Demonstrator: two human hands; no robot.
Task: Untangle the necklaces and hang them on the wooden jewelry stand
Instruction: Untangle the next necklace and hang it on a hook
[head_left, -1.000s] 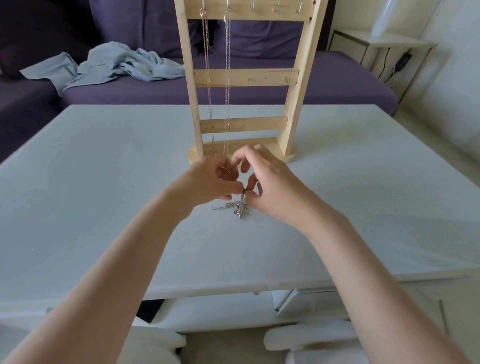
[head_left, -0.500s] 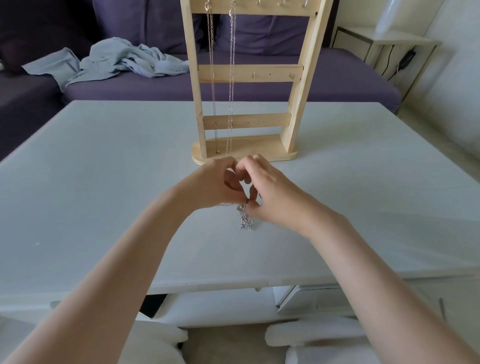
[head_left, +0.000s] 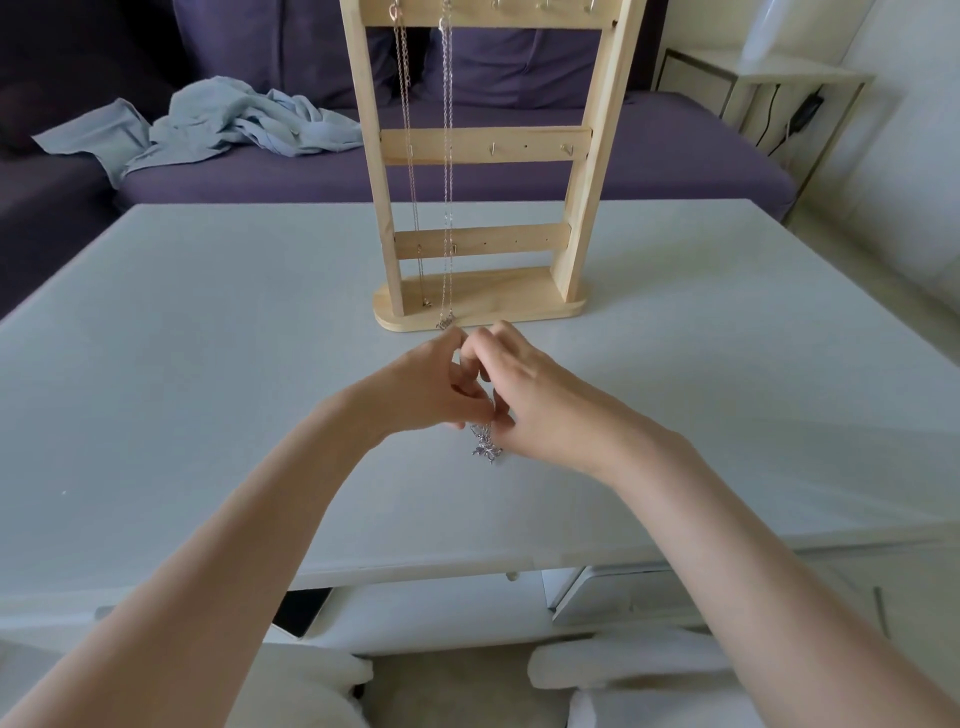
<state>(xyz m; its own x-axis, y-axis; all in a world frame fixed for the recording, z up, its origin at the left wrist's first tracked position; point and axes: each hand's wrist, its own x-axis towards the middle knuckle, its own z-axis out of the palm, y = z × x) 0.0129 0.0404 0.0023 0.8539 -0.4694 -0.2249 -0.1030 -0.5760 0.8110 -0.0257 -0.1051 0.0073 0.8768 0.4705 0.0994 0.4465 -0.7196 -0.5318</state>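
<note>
A wooden jewelry stand (head_left: 480, 304) rises at the far middle of the white table (head_left: 182, 364). Two thin necklaces hang from its top bar on the left side: a pinkish chain (head_left: 408, 135) and a silver chain (head_left: 447, 156) whose pendant touches the base. Just in front of the base, my left hand (head_left: 421, 387) and my right hand (head_left: 540, 400) meet with fingertips together, both pinching a tangled silver necklace (head_left: 485, 447). Its bunched chain and pendant dangle below my fingers, just above the tabletop. Most of that chain is hidden inside my hands.
Behind the table runs a purple sofa (head_left: 649, 150) with a crumpled grey-blue cloth (head_left: 228, 124) on its left seat. A pale side table (head_left: 769, 88) with a dark cable stands at the far right. Below the table's near edge are white drawers.
My hands stay together on the tangled necklace and sit slightly lower in view. The loose chain that trailed left of the bundle is now gathered into a hanging bunch.
</note>
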